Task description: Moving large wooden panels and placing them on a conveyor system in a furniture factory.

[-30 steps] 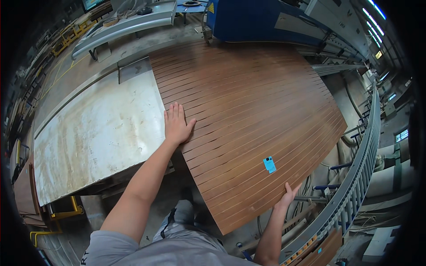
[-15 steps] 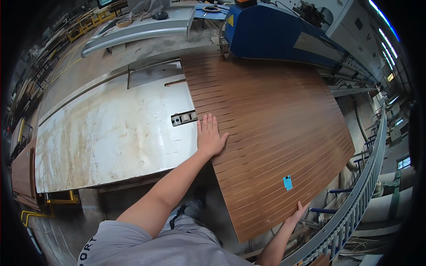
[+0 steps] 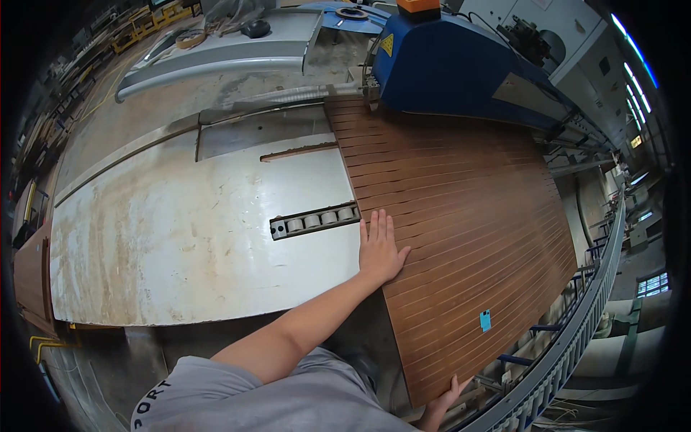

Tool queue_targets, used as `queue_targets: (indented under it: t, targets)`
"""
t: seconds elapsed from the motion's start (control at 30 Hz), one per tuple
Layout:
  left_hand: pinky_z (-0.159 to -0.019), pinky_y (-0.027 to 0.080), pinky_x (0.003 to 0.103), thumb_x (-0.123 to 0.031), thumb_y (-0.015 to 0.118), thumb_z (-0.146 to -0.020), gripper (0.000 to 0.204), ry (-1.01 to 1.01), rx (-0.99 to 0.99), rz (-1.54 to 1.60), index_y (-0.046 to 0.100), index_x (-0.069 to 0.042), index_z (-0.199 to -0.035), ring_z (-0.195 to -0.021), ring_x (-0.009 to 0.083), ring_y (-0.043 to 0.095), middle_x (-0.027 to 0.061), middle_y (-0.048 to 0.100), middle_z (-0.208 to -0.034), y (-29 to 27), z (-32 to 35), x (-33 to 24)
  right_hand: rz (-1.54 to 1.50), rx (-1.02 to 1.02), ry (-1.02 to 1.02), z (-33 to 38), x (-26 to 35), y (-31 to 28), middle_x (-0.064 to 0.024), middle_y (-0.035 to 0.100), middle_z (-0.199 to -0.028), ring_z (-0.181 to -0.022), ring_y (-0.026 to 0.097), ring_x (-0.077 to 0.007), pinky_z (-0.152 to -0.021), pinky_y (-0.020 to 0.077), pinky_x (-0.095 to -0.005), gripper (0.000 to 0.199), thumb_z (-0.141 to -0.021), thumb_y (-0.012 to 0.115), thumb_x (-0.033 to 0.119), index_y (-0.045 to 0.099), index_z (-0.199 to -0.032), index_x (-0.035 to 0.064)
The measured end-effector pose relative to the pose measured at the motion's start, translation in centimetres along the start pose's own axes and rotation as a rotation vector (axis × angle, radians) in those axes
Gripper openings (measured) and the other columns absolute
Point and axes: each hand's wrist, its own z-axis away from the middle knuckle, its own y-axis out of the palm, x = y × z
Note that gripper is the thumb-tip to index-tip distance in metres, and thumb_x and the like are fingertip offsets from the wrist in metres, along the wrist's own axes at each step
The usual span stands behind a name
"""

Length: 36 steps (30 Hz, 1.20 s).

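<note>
A large brown wood-grain panel (image 3: 468, 201), scored with several parallel grooves, lies across the right part of a white worn tabletop (image 3: 187, 252) and reaches beyond it at the near side. My left hand (image 3: 381, 253) rests flat on the panel's left edge, fingers stretched forward. At the near edge, my right hand (image 3: 448, 397) holds the panel, its thumb side showing and the other fingers hidden beneath. A small blue label (image 3: 485, 320) sticks on the panel near that hand. Beside my left fingertips, a metal strip of rollers (image 3: 314, 220) is set into the tabletop.
A blue machine housing (image 3: 446, 72) stands over the panel's far edge. A grey roller conveyor (image 3: 568, 338) curves along the right. Behind the tabletop is a grey bench (image 3: 223, 57) with a dark computer mouse (image 3: 255, 28). More brown panels (image 3: 32, 277) stand at the far left.
The panel has slid right across the tabletop, uncovering more of the roller strip and the slot behind it. Both hands have kept their places on the panel. The view has shifted slightly.
</note>
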Motion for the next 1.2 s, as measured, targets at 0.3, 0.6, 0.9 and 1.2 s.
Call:
queue_targets:
  t: [0.3,0.6,0.9,1.2]
  targets:
    - [-0.115,0.005,0.052,-0.051,0.055,-0.086,0.083,0.013,-0.012,0.034,0.031,0.006,-0.141,-0.143,0.0337,0.015,0.0222,0.022,-0.151,3.0,-3.0,-4.1,0.018,-0.098,0.052,-5.0,2.6,1.5,-0.0155,0.032,-0.147,-0.125,0.043,-0.0314,-0.102,0.0381,-0.041,0.067,-0.091,0.044,0.005,0.015,-0.151,0.015]
    - [-0.115,0.005,0.053,-0.05,0.055,-0.086,0.082,0.054,-0.013,0.038,0.032,0.007,-0.14,-0.142,0.0348,0.016,0.0227,0.024,-0.15,6.4,-6.2,-9.2,0.046,-0.135,0.016,-11.6,3.8,-1.4,-0.0154,0.034,-0.145,-0.124,0.044,-0.0322,-0.101,0.0387,-0.0399,0.072,-0.086,0.047,0.003,0.018,-0.15,0.0138]
    - [-0.114,0.004,0.053,-0.051,0.052,-0.087,0.084,0.074,0.024,-0.033,0.028,0.008,-0.141,-0.143,0.0349,0.013,0.0226,0.022,-0.152,10.0,-9.4,-13.6,-0.004,-0.19,0.039,-18.0,6.6,-2.0,-0.0135,0.035,-0.145,-0.126,0.043,-0.032,-0.102,0.037,-0.0392,0.076,-0.084,0.049,-0.001,0.017,-0.151,0.0137]
    - [-0.114,0.007,0.053,-0.048,0.055,-0.087,0.079,0.17,0.128,0.003,0.032,0.005,-0.141,-0.142,0.036,0.014,0.0225,0.023,-0.151,12.2,-13.2,-16.2,0.016,-0.06,-0.018,-23.8,9.2,-2.8,-0.0136,0.045,-0.138,-0.121,0.049,-0.0288,-0.099,0.0418,-0.0373,0.07,-0.083,0.048,0.001,0.025,-0.148,0.0111]
